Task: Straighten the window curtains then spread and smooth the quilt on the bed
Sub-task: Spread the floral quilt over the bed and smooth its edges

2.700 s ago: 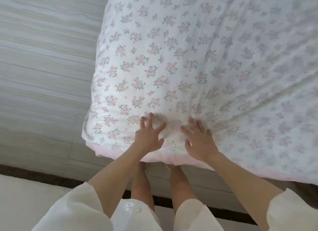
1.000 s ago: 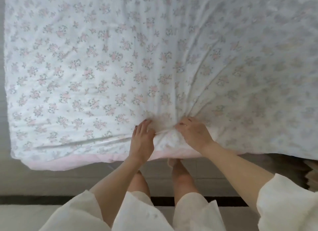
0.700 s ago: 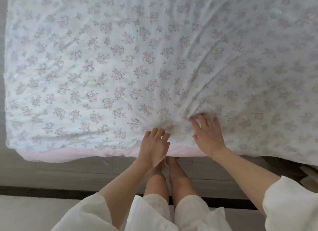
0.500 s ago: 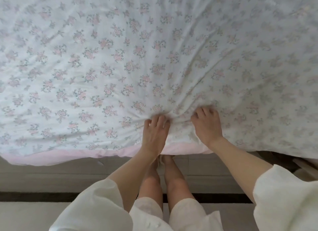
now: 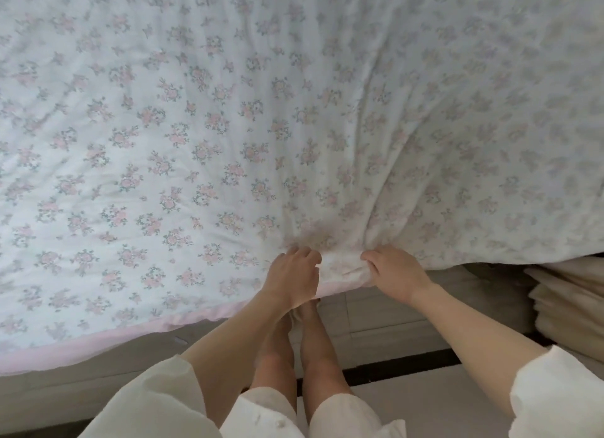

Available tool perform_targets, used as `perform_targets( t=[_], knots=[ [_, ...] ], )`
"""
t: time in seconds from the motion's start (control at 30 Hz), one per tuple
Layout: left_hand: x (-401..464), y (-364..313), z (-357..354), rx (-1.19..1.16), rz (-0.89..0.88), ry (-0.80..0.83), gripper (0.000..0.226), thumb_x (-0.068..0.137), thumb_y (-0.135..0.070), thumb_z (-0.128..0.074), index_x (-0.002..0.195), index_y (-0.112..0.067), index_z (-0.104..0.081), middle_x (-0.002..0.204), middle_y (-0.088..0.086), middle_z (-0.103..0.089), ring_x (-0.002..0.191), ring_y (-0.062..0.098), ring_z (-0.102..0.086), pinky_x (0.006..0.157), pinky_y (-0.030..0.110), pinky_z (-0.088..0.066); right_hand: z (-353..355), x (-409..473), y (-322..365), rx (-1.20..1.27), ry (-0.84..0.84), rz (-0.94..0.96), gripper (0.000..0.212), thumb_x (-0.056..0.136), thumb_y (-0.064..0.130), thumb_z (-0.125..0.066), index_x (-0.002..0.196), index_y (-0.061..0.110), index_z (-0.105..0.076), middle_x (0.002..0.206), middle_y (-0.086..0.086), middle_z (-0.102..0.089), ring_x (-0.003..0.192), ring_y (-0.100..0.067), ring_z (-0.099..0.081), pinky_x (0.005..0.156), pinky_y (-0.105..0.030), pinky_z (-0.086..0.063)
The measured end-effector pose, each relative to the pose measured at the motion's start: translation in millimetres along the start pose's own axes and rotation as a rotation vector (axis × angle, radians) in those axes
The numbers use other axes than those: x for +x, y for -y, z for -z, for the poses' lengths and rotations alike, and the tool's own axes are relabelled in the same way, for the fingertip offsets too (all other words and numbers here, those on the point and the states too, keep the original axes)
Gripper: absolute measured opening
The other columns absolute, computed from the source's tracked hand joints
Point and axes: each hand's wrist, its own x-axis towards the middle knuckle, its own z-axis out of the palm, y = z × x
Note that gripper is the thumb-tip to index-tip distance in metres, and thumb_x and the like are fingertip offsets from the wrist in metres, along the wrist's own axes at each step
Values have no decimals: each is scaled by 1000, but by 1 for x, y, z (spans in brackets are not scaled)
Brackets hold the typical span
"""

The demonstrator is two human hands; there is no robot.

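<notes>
A white quilt with small pink flowers and a pink border covers the bed and fills most of the head view. Both hands grip its near edge side by side. My left hand has its fingers curled into the fabric. My right hand pinches a bunched fold just to the right. Creases fan out from the two hands toward the far right. No curtains are in view.
Grey tiled floor runs along the bed's near side, crossed by a dark strip. My bare legs stand close against the bed edge. Beige folded fabric lies at the right, below the quilt's edge.
Both hands went from pressing flat on the quilt to closing on its edge and bunching it. The view has shifted along the bed, and the beige fabric at the right now shows.
</notes>
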Motion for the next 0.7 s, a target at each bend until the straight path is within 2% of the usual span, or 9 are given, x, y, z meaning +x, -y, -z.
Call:
perform_targets(
  t=[0.13, 0.3, 0.4, 0.47, 0.53, 0.6, 0.7],
  knots=[
    [28, -12, 26, 95, -52, -183, 33, 93, -21, -42, 124, -17, -52, 132, 2, -50, 121, 24, -42, 97, 38, -36, 19, 0, -19, 44, -214, -55, 37, 96, 14, -33, 132, 15, -44, 126, -8, -52, 114, -24, -46, 87, -35, -43],
    [80, -46, 65, 146, -7, -185, 48, 94, -32, -44, 139, -21, -33, 153, 7, -22, 142, 30, -14, 113, 49, -22, 65, 17, -60, -13, -366, -92, 50, 93, 13, -38, 142, 17, -30, 146, -10, -32, 132, -28, -28, 101, -42, -36],
    [106, -69, 76, 152, 15, -157, 54, 94, -38, -43, 143, -24, -24, 157, 7, -9, 145, 32, 0, 115, 55, -11, 86, 33, -85, -104, -316, -108, 60, 92, 17, -39, 146, 24, -15, 156, -7, -11, 143, -29, -7, 114, -51, -17],
    [122, -82, 76, 179, 28, -157, 60, 93, -43, -43, 145, -27, -18, 158, 6, -1, 145, 32, 7, 115, 59, -6, 95, 47, -105, -277, -226, -74, 69, 91, 19, -38, 146, 31, 2, 158, -2, 11, 143, -29, 13, 112, -60, 0],
    [144, -98, 69, 203, 61, -154, 67, 91, -49, -44, 147, -30, -12, 158, 5, 8, 144, 33, 14, 113, 62, -4, 104, 63, -131, -432, -184, -1, 70, 94, 25, -39, 145, 35, 8, 156, 1, 19, 142, -31, 18, 108, -66, 1],
    [159, -113, 56, 183, 141, -125, 73, 87, -55, -46, 146, -34, -8, 158, 3, 15, 141, 36, 20, 109, 67, -3, 112, 75, -153, -456, -134, 73, 57, 96, 33, -38, 145, 36, -11, 158, 2, 5, 144, -29, 8, 109, -66, -4],
    [171, -147, 22, 233, 251, -76, 72, 86, -58, -42, 146, -34, -9, 158, 3, 15, 139, 42, 22, 104, 73, 0, 111, 73, -186, -265, -215, 250, 31, 94, 22, -45, 123, 23, -58, 147, -2, -39, 142, -28, -19, 113, -55, -12]
  ],
)
